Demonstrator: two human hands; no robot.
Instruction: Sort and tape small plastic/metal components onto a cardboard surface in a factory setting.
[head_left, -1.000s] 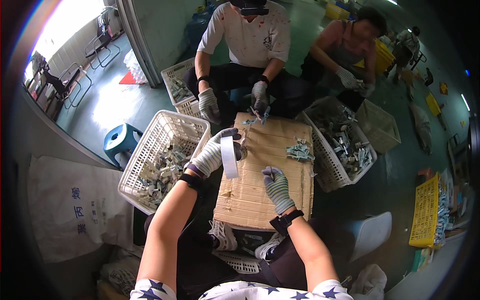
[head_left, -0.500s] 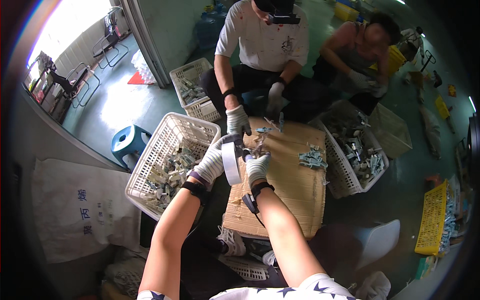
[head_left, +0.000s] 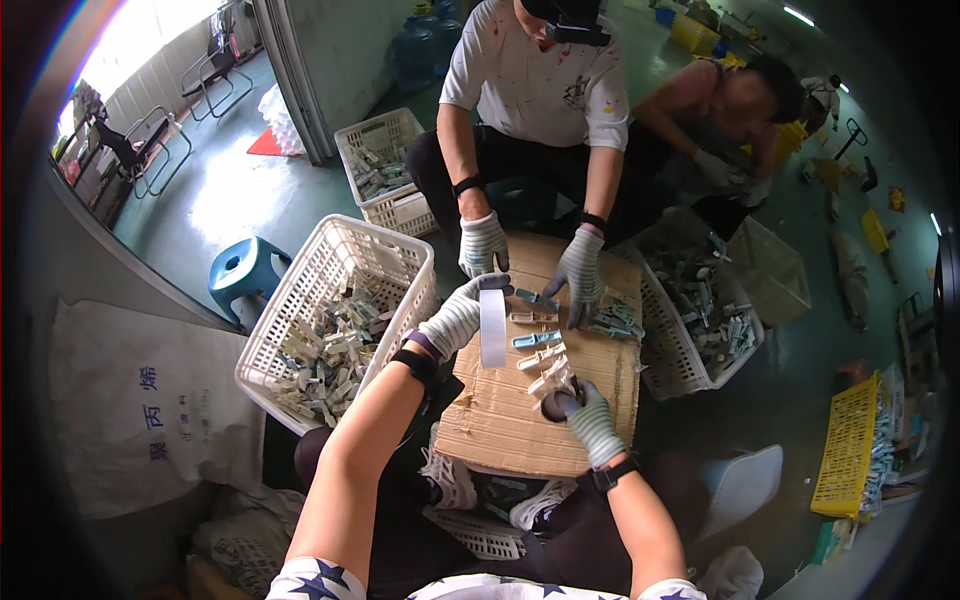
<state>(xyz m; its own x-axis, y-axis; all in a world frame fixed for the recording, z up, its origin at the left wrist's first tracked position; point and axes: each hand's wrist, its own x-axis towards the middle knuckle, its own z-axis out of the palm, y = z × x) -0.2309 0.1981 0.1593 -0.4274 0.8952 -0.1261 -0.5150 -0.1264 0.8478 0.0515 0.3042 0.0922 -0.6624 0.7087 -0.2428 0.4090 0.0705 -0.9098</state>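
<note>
My left hand (head_left: 457, 316), in a grey-and-white striped glove, is closed on a roll of tape (head_left: 492, 328), its pale band upright above the cardboard (head_left: 495, 425). Lower right, my right hand (head_left: 594, 428), gloved alike, has its fingers closed by a dark rounded thing (head_left: 556, 404), which I cannot make out. Just beyond it lies a cream clothes peg (head_left: 550, 377). A short row runs away from me: another cream peg (head_left: 541, 357), a light blue peg (head_left: 536, 340), a pinkish peg (head_left: 533, 318) and a dark blue peg (head_left: 537, 299).
Across the cardboard, a co-worker's gloved hands (head_left: 580, 275) reach over the far pegs. A white basket of pegs (head_left: 262, 345) stands left, another basket (head_left: 675, 375) right. A blue stool (head_left: 238, 272) and a yellow basket (head_left: 840, 450) stand farther out.
My hands were close together at the cardboard's far left; the right has moved down and right, away from the roll. Pegs now show in a row. The co-worker's hand has come forward over the cardboard.
</note>
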